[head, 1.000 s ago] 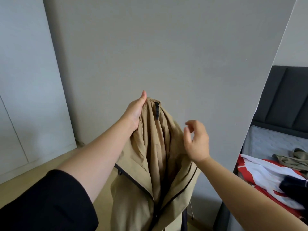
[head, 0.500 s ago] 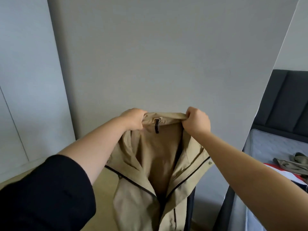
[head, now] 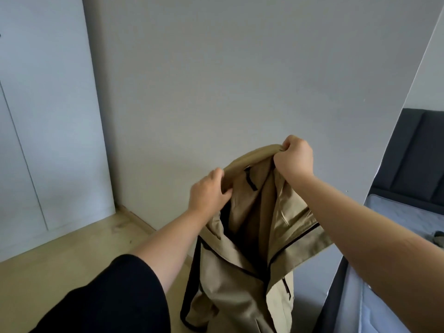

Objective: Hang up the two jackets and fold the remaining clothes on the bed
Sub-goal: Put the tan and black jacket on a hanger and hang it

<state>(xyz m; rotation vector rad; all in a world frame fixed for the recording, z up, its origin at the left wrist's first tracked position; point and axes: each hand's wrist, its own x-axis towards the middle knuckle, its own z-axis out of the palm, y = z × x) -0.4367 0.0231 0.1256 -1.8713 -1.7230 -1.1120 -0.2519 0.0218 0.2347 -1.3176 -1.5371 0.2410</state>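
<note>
Beige jacket (head: 242, 267) held up by its collar

Right hand (head: 295, 157) grips higher, left hand (head: 208, 192) lower; the jacket hangs straight down.

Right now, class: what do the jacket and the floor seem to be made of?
Tan jacket: smooth woven cloth, likely cotton or synthetic blend, matte; it creases crisply, with black zip trim. Floor: pale wood or laminate with faint grain, low sheen.

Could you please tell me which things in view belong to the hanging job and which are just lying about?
In the job:
- beige zip-front jacket
- left hand and right hand, gripping its collar

Lying about:
- grey mattress
- dark padded headboard
</note>
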